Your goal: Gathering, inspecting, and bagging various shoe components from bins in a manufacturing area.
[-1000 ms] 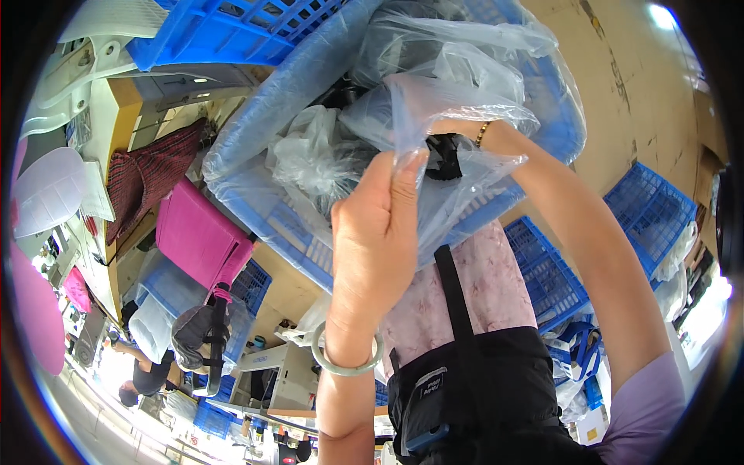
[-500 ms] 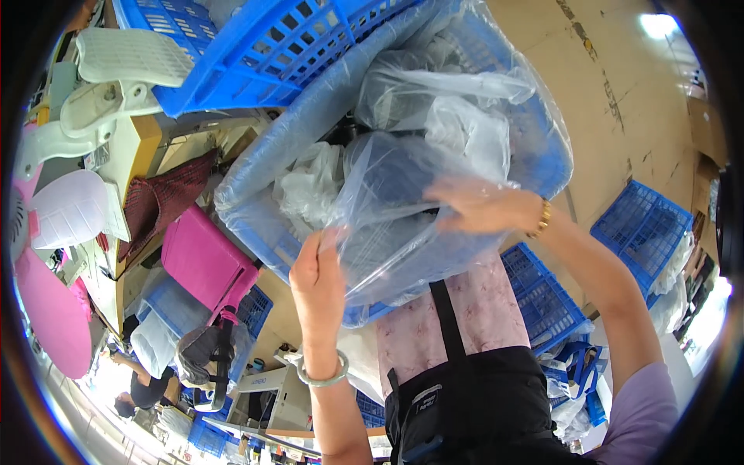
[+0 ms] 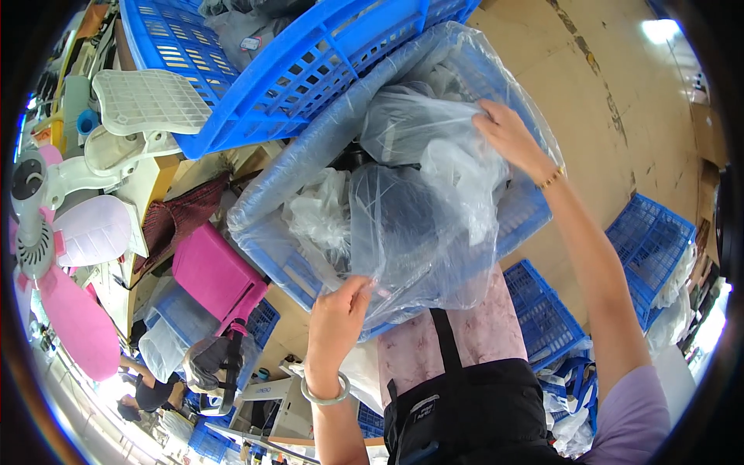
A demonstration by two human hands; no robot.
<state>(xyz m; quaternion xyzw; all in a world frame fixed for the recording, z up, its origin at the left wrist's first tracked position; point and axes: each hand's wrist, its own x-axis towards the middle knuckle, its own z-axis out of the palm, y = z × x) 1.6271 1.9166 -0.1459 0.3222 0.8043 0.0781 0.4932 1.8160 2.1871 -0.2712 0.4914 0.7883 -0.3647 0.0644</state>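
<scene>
In front of me stands a blue crate (image 3: 275, 256) lined with clear plastic film. Inside lie several clear plastic bags with dark contents. My left hand (image 3: 337, 322), a pale bangle on its wrist, is closed at the near left side, pinching the edge of a clear plastic bag (image 3: 403, 225) that holds something dark blue. At the far right side my right hand (image 3: 511, 139) is closed on the film of another clear plastic bag (image 3: 418, 124) with greyish contents. Crumpled whitish plastic (image 3: 465, 178) lies between these bags.
A larger blue basket (image 3: 310, 77) leans over the crate's far left side. Left are a white and pink fan (image 3: 35, 225), a pink stool-like object (image 3: 217, 267) and a table edge (image 3: 167, 182). Blue crates (image 3: 542, 310) stand on the floor at right. Another person (image 3: 155, 391) is far left.
My right hand has moved away and to the right, from over the dark blue bag to the farther bag's film. My left hand has shifted slightly right and nearer, still pinching plastic.
</scene>
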